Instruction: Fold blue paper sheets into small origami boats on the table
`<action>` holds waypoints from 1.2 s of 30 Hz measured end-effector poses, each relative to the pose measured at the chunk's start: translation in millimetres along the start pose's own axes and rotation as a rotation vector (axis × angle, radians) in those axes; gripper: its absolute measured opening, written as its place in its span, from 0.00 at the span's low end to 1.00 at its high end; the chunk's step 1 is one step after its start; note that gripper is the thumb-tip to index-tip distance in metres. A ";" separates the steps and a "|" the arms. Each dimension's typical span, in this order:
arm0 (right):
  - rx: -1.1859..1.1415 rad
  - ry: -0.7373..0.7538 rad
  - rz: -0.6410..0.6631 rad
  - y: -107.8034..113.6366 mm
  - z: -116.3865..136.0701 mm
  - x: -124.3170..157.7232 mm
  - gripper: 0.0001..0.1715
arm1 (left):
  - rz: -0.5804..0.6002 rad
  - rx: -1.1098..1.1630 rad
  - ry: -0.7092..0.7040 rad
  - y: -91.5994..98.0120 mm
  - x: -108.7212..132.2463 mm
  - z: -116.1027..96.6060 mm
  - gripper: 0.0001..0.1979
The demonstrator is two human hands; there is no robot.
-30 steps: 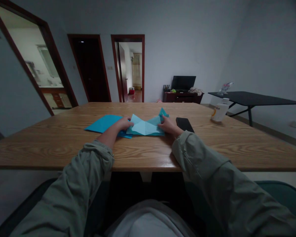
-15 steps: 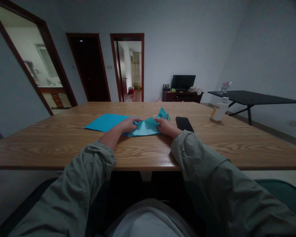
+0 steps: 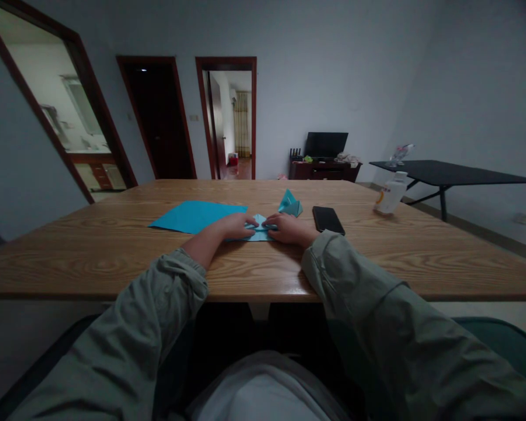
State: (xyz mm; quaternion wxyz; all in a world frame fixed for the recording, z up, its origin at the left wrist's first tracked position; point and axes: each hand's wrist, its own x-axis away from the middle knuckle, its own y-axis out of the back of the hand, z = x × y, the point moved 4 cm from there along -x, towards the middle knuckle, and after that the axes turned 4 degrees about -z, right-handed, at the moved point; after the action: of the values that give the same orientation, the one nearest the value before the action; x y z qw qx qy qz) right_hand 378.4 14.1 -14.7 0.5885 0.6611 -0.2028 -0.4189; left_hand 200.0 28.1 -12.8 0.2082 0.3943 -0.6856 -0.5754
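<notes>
A light-blue sheet of folded paper [image 3: 260, 237] lies on the wooden table [image 3: 263, 275] in front of me, its folded top coming to a low point between my hands. My left hand [image 3: 236, 225] is on its left side, fingers bent and closed on the paper. From the right, my right hand [image 3: 287, 228] holds the other side the same way, fingertips close to the left ones. Parts of the paper are hidden under both hands. Just behind the right hand stands a folded blue paper piece [image 3: 290, 204] with a pointed top.
A flat blue sheet [image 3: 193, 216] lies to the left, near my left wrist. A black phone [image 3: 328, 220] rests right of my right hand. Farther right stands a white bottle [image 3: 391, 194]. A black folding table [image 3: 451, 172] is beyond the wooden table's right side.
Both hands have moved inward, toward each other. The raised, spread middle of the paper has come down into a flatter, narrower fold. The standing blue piece is now less covered.
</notes>
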 end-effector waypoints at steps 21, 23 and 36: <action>-0.350 0.075 0.127 -3.9 -2.2 -0.1 0.34 | 0.235 0.031 0.035 5.4 5.8 -8.6 0.39; -0.356 0.075 0.136 -3.6 -1.8 0.0 0.35 | 0.236 0.025 0.059 6.5 6.5 -8.6 0.39; -0.406 0.066 0.147 -6.8 -6.4 -2.6 0.27 | 0.142 0.200 0.067 7.7 4.8 6.0 0.23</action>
State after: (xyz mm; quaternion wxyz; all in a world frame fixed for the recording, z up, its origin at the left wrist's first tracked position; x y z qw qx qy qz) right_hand 380.5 21.5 -20.6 0.7449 0.5256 -0.1423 -0.3855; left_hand 190.3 28.3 -7.8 0.2310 0.3824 -0.7584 -0.4745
